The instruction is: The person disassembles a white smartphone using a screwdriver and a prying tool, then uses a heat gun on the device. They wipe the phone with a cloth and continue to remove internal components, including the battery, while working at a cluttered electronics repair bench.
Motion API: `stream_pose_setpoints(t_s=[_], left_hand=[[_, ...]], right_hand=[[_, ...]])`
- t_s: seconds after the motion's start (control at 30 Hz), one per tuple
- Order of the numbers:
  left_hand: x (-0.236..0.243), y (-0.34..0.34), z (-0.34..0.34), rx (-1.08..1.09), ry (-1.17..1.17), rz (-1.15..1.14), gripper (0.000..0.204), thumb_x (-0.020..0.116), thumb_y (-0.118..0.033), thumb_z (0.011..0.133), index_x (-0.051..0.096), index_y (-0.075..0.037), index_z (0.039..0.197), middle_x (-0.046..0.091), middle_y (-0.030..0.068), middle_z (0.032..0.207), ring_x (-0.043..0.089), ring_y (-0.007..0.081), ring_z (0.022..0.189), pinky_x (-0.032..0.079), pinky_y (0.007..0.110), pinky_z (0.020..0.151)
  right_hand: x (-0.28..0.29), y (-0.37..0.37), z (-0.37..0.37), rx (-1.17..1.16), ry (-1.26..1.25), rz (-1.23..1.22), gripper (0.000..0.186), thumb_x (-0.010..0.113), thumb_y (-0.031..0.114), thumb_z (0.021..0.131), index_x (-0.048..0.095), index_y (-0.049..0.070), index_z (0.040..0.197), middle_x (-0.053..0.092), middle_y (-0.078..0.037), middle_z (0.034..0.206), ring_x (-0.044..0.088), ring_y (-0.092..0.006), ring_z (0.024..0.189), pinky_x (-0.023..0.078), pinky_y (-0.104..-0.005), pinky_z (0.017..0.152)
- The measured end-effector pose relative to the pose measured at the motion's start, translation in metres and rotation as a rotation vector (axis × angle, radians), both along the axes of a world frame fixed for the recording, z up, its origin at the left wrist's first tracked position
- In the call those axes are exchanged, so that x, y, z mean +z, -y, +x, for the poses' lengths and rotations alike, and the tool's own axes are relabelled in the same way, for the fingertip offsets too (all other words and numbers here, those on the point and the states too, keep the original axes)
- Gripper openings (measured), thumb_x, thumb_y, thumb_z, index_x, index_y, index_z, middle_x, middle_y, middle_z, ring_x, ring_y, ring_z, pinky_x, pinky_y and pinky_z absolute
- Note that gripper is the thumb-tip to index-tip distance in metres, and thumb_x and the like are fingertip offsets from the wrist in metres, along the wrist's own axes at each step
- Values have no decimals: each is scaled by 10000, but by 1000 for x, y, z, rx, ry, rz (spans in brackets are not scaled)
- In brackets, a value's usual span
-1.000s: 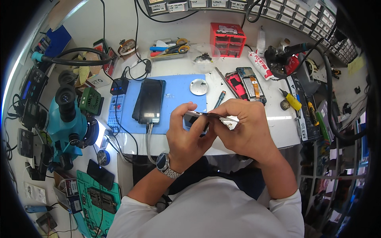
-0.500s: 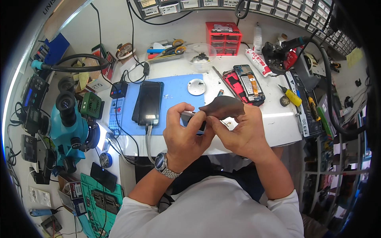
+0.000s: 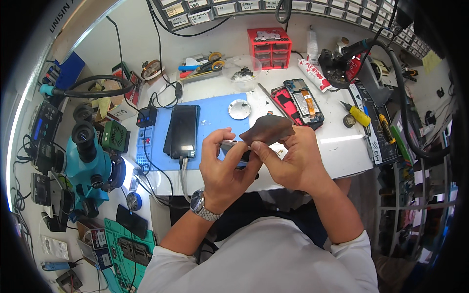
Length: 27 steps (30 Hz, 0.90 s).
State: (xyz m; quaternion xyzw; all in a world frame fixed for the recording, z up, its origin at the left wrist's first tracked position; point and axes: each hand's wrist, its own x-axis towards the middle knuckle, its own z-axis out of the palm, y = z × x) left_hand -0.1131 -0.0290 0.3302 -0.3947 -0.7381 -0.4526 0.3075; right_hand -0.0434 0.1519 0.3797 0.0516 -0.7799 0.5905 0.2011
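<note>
Above the table's near edge my two hands meet, thumbs close together. My left hand is closed round a small flat device with a pale metallic edge; most of it is hidden by the fingers. My right hand pinches a dark brown, curled flexible sheet, which rises over the device and covers part of it. Whether the sheet touches the device cannot be made out. Behind the hands lies a blue mat with a dark phone, plugged into cables, and a round metal lid.
An opened phone and red phone part lie beyond my right hand. A teal microscope stands at left, near a green mat. A clear bowl, red drawer box and yellow bottle sit farther back.
The whole view has shifted slightly. Both hands keep their grips, and the brown sheet has moved a little to the left and tilted slightly.
</note>
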Motion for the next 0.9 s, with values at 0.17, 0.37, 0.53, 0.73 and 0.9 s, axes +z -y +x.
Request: stream_pose_setpoints(t_s=[0.17, 0.37, 0.53, 0.73, 0.9], left_hand=[[1, 2, 0, -2, -10, -16, 362, 985, -59, 797, 787, -48, 1100, 661, 197, 1251, 756, 432, 1179, 639, 457, 824], [4, 2, 0, -8, -11, -31, 379, 975, -52, 780, 791, -65, 1111, 666, 186, 1221, 756, 421, 1157, 665, 484, 876], [11, -1, 1, -8, 2, -87, 338, 964, -58, 759, 810, -98, 1057, 666, 186, 1198, 747, 402, 1133, 668, 450, 867], [-14, 15, 3, 52, -16, -212, 272, 955, -62, 779, 831, -149, 1004, 568, 223, 1353, 689, 382, 1183, 644, 423, 804], [-10, 11, -5, -73, 29, -127, 377, 905, 81, 815, 704, -43, 1108, 584, 220, 1279, 674, 352, 1082, 616, 395, 802]], right_hand=[[4, 0, -1, -12, -38, 39, 186, 797, 80, 994, 788, -48, 1128, 835, -171, 877, 758, -194, 609, 539, -329, 558], [7, -1, -1, -19, 38, 37, 171, 800, 96, 968, 801, -52, 1053, 843, -197, 903, 828, -275, 761, 616, -389, 707], [7, -3, -3, -56, 74, -9, 190, 818, 123, 944, 816, -54, 1015, 848, -214, 922, 851, -292, 858, 648, -391, 815], [9, 4, -7, -32, 153, 14, 202, 818, 139, 940, 828, -59, 976, 845, -216, 908, 845, -290, 838, 651, -376, 799], [-16, 16, -13, -59, 79, -137, 219, 821, 142, 950, 822, -76, 964, 833, -193, 854, 819, -238, 793, 639, -353, 753]])
